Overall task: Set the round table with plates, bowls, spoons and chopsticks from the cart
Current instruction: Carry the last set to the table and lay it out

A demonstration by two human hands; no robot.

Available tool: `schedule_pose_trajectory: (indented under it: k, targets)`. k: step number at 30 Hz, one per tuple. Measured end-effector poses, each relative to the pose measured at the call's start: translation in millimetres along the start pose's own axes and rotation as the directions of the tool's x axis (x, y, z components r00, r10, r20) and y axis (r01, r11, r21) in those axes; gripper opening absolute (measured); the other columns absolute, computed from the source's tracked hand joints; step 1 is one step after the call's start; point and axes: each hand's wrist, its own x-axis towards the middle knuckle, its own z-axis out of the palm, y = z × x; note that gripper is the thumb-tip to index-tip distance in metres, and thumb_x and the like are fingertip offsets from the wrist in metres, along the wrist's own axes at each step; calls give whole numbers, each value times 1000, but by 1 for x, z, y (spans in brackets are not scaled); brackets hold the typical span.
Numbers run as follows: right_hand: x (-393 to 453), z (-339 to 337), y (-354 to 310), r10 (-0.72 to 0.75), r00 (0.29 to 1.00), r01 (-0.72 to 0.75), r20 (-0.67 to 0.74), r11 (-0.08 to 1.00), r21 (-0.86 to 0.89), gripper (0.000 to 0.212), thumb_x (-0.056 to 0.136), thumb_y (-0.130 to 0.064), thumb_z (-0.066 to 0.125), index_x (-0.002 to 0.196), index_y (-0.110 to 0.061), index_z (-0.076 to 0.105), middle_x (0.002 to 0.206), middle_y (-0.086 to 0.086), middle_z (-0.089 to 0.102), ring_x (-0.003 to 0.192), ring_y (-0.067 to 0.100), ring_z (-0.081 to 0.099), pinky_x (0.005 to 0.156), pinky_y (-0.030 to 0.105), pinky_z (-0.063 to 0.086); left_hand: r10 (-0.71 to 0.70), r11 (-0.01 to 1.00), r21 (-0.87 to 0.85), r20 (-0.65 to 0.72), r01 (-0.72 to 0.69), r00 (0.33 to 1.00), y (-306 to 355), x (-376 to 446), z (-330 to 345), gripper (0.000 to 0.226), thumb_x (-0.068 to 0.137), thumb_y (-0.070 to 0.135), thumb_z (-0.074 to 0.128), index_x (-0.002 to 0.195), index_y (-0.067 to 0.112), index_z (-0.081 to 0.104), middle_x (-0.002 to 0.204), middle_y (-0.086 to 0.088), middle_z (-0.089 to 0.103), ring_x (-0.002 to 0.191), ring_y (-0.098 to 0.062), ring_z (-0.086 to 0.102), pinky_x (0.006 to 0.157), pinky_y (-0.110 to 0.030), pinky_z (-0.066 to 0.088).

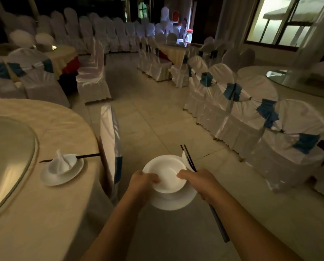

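At far left, the round table [44, 213] is carrying a glass turntable [8, 157] and one set place: a plate [61, 173] holding a bowl with a folded napkin [60, 162], with chopsticks [87, 156] lying across it. A covered chair [110, 147] is standing at the table's edge. Over the floor, the left hand [141, 182] is gripping the near rim of a bowl [166, 173] stacked on a plate [173, 199]. The right hand [200, 182] is curling round the bowl's other side, also clutching dark chopsticks [189, 159] and what seems a white spoon [185, 157]. More covered chairs [251, 117] are lining the right.
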Motion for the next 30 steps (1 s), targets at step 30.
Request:
schedule_pose_trajectory:
  k: [30]
  targets:
    - [620,81,-373,-213,826,340,522,927,-159,43,64,-49,73,90,-16,62,80,0,60,66,16,58,48,24,36,-60,978,-192,-637,-83,769,302,524,-18,43,74,0,69,116,0,58,97,-20,63,85,-38,63,70,-47,57]
